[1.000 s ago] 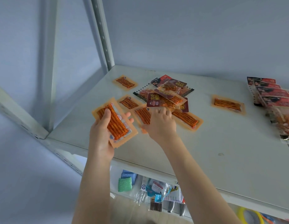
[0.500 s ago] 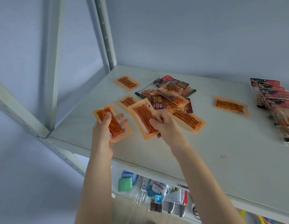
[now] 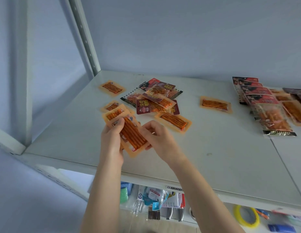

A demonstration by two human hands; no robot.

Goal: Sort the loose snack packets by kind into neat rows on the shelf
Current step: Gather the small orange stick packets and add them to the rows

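Both hands hold orange stick-snack packets (image 3: 132, 136) above the front left of the white shelf (image 3: 213, 165). My left hand (image 3: 111, 142) grips the small stack with its thumb across the top packet. My right hand (image 3: 157, 137) pinches the right edge of the top packet. More orange packets lie loose on the shelf: one at the back left (image 3: 111, 87), one just beyond my hands (image 3: 111, 106), one in the middle (image 3: 174, 121), one further right (image 3: 215, 104). A mixed pile of dark red packets (image 3: 156, 100) sits behind. Dark red packets in a row (image 3: 259, 96) lie at the right.
A grey upright post (image 3: 84, 37) stands at the shelf's back left corner, and the wall runs close behind. A lower shelf (image 3: 163, 204) holds small hanging goods and a yellow ring (image 3: 246, 216). A seam crosses the shelf top at the right (image 3: 287, 170).
My right hand has brought its orange packet left onto the packet in my left hand. Both hands now hold the stack together, slightly nearer the shelf's front edge.
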